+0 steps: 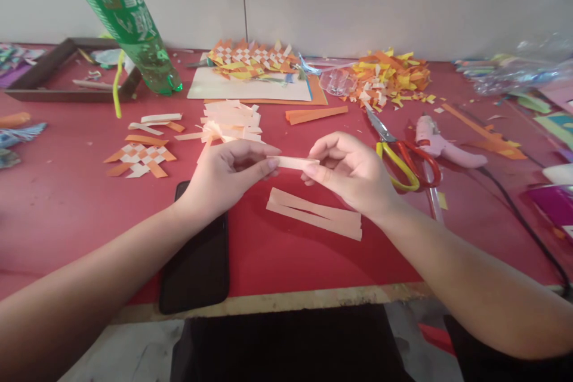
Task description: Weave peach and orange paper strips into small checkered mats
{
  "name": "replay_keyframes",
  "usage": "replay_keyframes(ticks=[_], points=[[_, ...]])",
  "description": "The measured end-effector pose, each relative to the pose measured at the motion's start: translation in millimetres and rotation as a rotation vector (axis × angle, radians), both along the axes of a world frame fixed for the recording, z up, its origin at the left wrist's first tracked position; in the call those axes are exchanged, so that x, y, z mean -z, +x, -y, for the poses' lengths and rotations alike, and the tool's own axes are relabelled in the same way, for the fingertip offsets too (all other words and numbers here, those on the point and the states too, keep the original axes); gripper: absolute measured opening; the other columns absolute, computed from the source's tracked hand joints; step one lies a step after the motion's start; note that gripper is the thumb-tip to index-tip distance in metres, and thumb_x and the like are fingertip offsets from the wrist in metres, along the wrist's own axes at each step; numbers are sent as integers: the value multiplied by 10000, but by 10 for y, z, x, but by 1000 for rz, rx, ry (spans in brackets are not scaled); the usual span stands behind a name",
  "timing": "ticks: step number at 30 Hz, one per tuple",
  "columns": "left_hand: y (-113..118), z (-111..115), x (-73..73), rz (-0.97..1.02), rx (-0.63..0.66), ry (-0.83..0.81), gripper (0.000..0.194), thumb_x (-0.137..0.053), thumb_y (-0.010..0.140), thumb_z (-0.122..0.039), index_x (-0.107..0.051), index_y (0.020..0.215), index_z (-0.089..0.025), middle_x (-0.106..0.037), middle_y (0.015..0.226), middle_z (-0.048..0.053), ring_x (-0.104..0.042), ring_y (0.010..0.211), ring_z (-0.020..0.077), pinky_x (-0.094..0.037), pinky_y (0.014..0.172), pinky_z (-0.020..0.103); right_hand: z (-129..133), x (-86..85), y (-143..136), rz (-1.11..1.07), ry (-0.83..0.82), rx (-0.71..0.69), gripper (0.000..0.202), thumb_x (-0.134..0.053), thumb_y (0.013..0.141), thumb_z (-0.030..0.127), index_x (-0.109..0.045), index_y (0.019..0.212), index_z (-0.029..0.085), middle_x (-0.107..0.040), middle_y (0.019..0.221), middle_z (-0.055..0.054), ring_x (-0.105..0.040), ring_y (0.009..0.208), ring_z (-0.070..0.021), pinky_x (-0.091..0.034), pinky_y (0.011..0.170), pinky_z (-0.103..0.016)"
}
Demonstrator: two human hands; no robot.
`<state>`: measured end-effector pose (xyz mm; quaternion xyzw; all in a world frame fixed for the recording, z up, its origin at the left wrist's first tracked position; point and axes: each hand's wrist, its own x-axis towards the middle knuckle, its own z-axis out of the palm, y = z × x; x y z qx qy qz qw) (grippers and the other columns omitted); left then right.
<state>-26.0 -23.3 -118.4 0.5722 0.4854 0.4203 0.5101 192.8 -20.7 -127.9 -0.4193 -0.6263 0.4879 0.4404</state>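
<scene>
sitting at the red table [67, 203], i have the green bottle [129, 18] far beyond my left hand [224, 176], standing tilted near a dark frame [40, 80]. under my left wrist lies a black phone [197, 268]. to the right of my right hand [353, 176] lie the scissors [400, 155], and just past them a pink glue gun [441, 146]. below my hands, on the table, are two peach strips [316, 215], lying touching each other. between my hands is the small peach strip [293, 162], held above the table: each hand has the fingers closed and pinches one end with thumb and fingertips.
</scene>
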Motion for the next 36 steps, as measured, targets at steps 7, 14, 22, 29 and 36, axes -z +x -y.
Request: replay_keyframes(ticks=[7, 14, 22, 29, 36], points=[[-4, -4, 1, 54, -10, -20, 210, -807, 797, -336, -777, 951, -196, -801, 920, 31, -752, 818, 155, -616, 816, 245, -27, -17, 37, -14, 86, 61, 126, -743, 842, 263, -635, 818, 202, -673, 731, 11, -676, 656, -125, -589, 686, -289], [-21, -23, -1, 80, -12, -16, 235, -815, 781, -362, -775, 928, -183, -793, 912, 44, -754, 819, 174, -623, 831, 285, -48, -33, 33, 13, 53, 123, 241, -810, 779, 347, -611, 809, 214, -666, 708, 20, -666, 610, -133, -585, 637, -303], [-2, -13, -20, -10, 15, 62, 217, -791, 802, -370, -781, 929, -194, -779, 857, 29, -728, 737, 149, -607, 742, 262, 15, -47, 15, 55, 48, 112, 210, -701, 887, 331, -518, 841, 237, -567, 649, 52, -549, 537, -102, -457, 526, -258], [-341, -249, -82, -641, -278, 437, 202, -662, 885, -370, -749, 1048, -287, -746, 997, 12, -654, 1005, 251, -478, 971, 388, 12, -9, 22, 549, 271, -107, 187, -737, 836, 373, -633, 834, 218, -640, 856, -36, -590, 833, -202, -474, 785, -367], [-368, -204, -125, -887, -181, 600, 379, -639, 922, -336, -591, 1288, -250, -338, 1573, -44, -273, 1427, 311, -108, 1232, 489, 34, -49, -12, 854, 154, -261, 182, -751, 833, 368, -673, 759, 222, -641, 997, -65, -523, 1025, -278, -391, 927, -489]])
